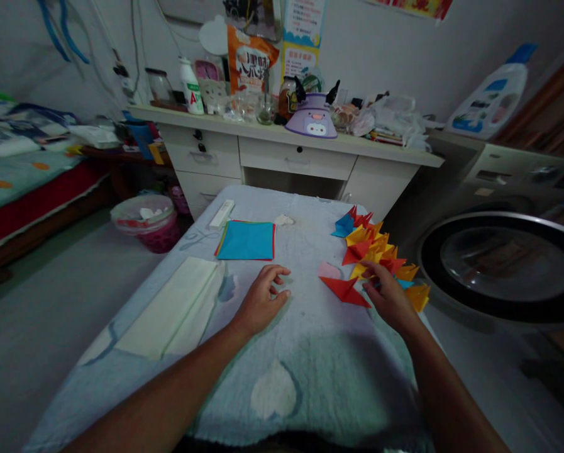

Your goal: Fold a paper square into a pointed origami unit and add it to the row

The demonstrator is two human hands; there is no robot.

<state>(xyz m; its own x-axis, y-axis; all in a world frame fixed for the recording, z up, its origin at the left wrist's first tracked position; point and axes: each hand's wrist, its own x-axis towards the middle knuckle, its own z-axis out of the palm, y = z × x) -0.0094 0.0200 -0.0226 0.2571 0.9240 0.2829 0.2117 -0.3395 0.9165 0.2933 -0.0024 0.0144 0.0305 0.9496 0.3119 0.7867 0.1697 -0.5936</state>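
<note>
My left hand point(266, 296) is over the middle of the cloth-covered table, fingers loosely bent and thumb apart, with nothing in it. Beyond it lies a stack of square origami paper point(245, 241), blue on top with red and yellow edges showing. My right hand point(386, 294) is at the right side among folded paper cranes point(377, 244) in red, yellow, orange and blue. Its thumb and fingers are apart, and no paper shows between them. A red paper crane point(345, 291) lies just left of its fingertips; whether they touch it I cannot tell.
Folded pale sheets point(173, 308) lie at the table's left, below a white narrow box point(222, 214). A white desk point(286, 148) with bottles and bags stands behind. A pink waste bin point(156, 233) is on the floor at left, a washing machine point(508, 239) at right.
</note>
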